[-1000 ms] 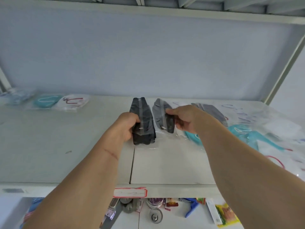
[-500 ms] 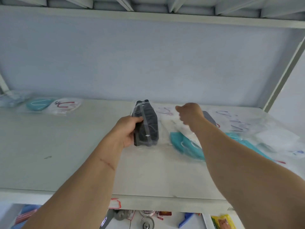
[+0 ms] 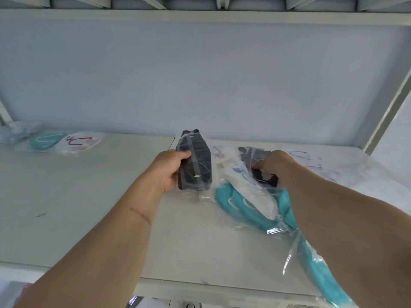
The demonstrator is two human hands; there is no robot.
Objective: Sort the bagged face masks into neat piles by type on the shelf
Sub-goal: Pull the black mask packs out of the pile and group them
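Fingers of the left hand [image 3: 170,168] curl round a stack of black bagged masks [image 3: 194,162], thumb across the top, holding it upright on the white shelf [image 3: 89,196] near the middle. Fingers of the right hand [image 3: 272,164] pinch a dark grey bagged mask [image 3: 252,155] lying on the jumbled heap just to the right of the stack, above a white bagged mask [image 3: 249,185] and teal bagged masks [image 3: 235,207]. At the far left of the shelf rest a small teal mask [image 3: 44,140] and a white mask with red loops [image 3: 79,141].

Risk, as a judgement: the slick plastic bags overlap, so lifting the grey one could drag the white and teal bags along or tip them over the front edge; the black stack, gripped from one side only, could fan out and slip.

Compared with half a second ago, the right hand has dropped from a raised position onto the heap and now grips the grey mask, while the left hand keeps its hold on the black stack in much the same spot
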